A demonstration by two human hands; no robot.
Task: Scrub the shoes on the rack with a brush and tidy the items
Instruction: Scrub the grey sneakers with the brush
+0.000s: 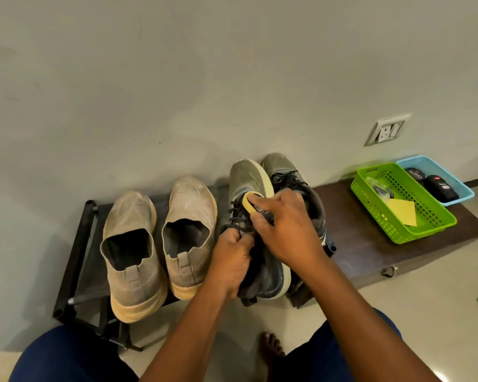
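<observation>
The dusty olive-grey laced mesh sneaker (249, 216) has a cream sole. Its toe points far, its long axis near-to-far. Left hand (231, 260) fingers grip its collar; right hand (284, 227) fingers hold a yellow sponge brush (249, 200).

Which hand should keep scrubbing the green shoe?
The right hand, probably. It already holds the yellow brush against the green shoe. The left hand is busy: it grips that shoe by the laces to steady it.

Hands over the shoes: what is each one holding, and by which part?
The left hand grips the green laced shoe at its laces and collar. The right hand holds a yellow sponge brush from its top, fingers curled round it.
</observation>
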